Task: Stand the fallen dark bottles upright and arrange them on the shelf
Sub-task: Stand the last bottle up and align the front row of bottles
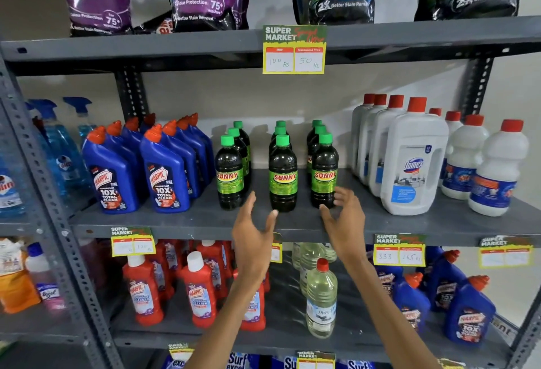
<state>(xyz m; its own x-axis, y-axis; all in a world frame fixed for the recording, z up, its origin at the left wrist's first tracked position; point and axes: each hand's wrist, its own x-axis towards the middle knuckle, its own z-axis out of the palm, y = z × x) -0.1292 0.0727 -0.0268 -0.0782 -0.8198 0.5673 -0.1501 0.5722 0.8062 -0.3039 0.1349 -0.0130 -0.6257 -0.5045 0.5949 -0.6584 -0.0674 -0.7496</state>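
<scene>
From the head camera we look at a grey metal shelf [181, 216], matte and flat, with punched uprights at the sides. Both our hands are raised in front of it. Our left hand [253, 234] is spread wide, fingers apart and slightly curled, gripping nothing. Our right hand [342, 218] is spread too, thumb pointing inward, holding nothing.

Just beyond our fingertips stand the dark bottles [283, 172], all upright, in three short rows running back toward the wall. They are round, glossy, see-through plastic with near-black liquid, ribbed bright green screw caps and green-and-yellow wrap labels. The middle front bottle sits between our two hands, just past the left fingertips. The left front bottle [229, 174] stands just left of our left hand. The right front bottle [324, 172] is right at our right hand's fingers; we cannot tell whether they touch it.

Further left of our left hand stand blue bottles [164, 175] with angled necks and orange-red caps, shiny hard plastic. To the right of our right hand are white jugs [412, 161], blocky, smooth, with red caps. Below our wrists, on the lower shelf, we see red bottles [199, 295] with white caps and a clear bottle [321, 298] of pale liquid with a red cap. Above, a yellow paper price tag [294, 49] hangs on the upper shelf edge.
</scene>
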